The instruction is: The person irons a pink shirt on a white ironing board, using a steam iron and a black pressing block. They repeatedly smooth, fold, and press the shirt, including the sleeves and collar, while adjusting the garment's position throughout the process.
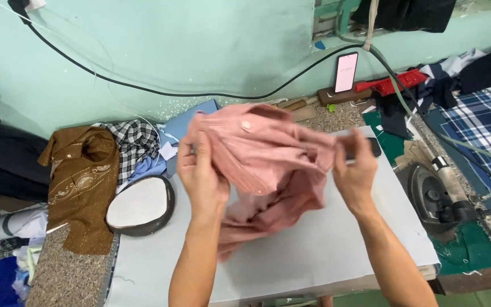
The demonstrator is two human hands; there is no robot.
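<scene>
A pink garment (262, 153) with a button hangs bunched above the white ironing pad (325, 244). My left hand (200, 176) grips its left side and my right hand (354, 170) grips its right side, both lifting it off the pad. The lower part of the garment droops onto the pad between my forearms.
A steam iron (436, 199) rests at the right on a green surface. An oval pressing pad (140, 207), a brown embroidered garment (83, 182) and checked cloth (134, 142) lie at the left. A phone (346, 72) leans on the green wall, with cables running along it.
</scene>
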